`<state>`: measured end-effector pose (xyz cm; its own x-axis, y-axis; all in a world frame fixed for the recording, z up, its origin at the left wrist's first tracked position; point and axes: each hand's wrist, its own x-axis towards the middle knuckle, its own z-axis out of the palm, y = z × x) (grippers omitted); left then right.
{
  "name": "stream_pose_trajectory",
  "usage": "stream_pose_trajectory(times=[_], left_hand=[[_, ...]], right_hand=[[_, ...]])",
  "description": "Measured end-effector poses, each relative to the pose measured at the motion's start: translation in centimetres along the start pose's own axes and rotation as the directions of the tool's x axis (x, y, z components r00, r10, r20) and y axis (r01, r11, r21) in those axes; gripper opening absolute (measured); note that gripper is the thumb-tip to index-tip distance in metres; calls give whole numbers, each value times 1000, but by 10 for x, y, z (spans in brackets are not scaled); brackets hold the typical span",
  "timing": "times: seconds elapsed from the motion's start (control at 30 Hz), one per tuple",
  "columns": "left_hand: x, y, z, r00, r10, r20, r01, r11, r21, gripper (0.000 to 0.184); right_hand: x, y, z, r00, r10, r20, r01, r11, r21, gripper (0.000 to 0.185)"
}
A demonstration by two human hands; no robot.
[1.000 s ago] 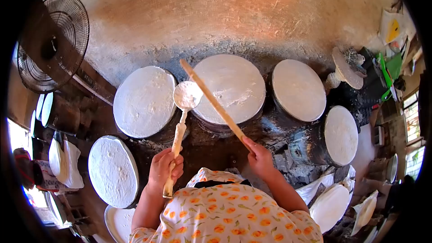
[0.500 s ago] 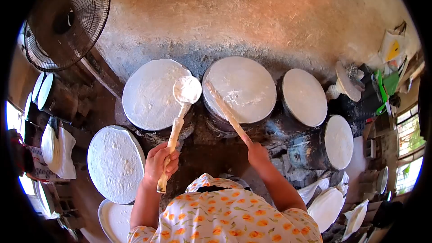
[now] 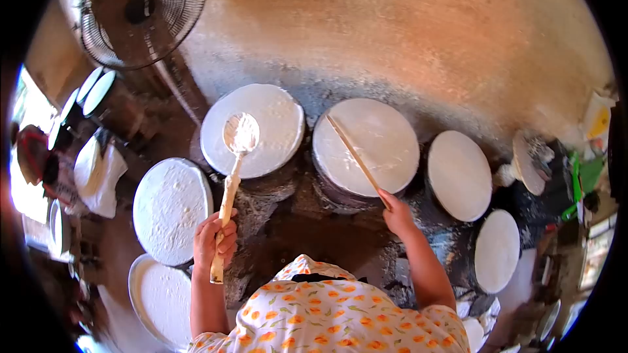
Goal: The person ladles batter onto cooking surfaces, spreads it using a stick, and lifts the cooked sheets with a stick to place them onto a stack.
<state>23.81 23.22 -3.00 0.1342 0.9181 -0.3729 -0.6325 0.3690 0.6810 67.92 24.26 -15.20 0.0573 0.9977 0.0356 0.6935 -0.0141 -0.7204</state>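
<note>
My left hand [image 3: 216,242] is closed round the wooden handle of a ladle [image 3: 241,134]. White paste coats its bowl, which is over a round white-covered pan [image 3: 275,147] at the left centre. In my right hand [image 3: 396,213] is a thin wooden stick [image 3: 355,157], slanting up and left over a second round pan [image 3: 392,131]. White material covers that surface too, with rough streaks near the stick. Whether the stick touches the surface, I cannot tell. Both round pans sit on dark, sooty bases.
More white round pans stand around me: two at the left [image 3: 171,212] [image 3: 160,301] and two at the right [image 3: 459,176] [image 3: 497,252]. A standing fan [image 3: 183,6] is at the upper left. Behind the pans rises a stained wall [image 3: 366,33].
My view has turned left. The ladle has shifted left, from the gap between the two pans to over the left one. The stick stays over the right-hand pan's left part.
</note>
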Motion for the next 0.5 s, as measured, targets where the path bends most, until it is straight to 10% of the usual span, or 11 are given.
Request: stream_pose_trajectory(times=[0.1,0.2,0.27,0.33,0.5], left_hand=[[-29,10,-11,972,204,-114,-204,979,13,36],[-68,24,-23,877,438,-199,-402,894,195,36],[-99,30,-35,800,522,-296,-500,852,153,34],[-135,33,-45,703,594,-391,-578,798,171,32],[-206,14,-104,405,623,-669,-669,701,247,16]], right_hand=[[-8,40,6,958,79,-277,-40,988,146,61],[-29,8,21,949,299,-104,-300,954,6,62],[-35,9,39,1000,22,19,-22,1000,-4,64],[-32,-16,38,981,53,188,-69,995,79,63],[-3,-33,72,956,-263,126,239,954,179,59]])
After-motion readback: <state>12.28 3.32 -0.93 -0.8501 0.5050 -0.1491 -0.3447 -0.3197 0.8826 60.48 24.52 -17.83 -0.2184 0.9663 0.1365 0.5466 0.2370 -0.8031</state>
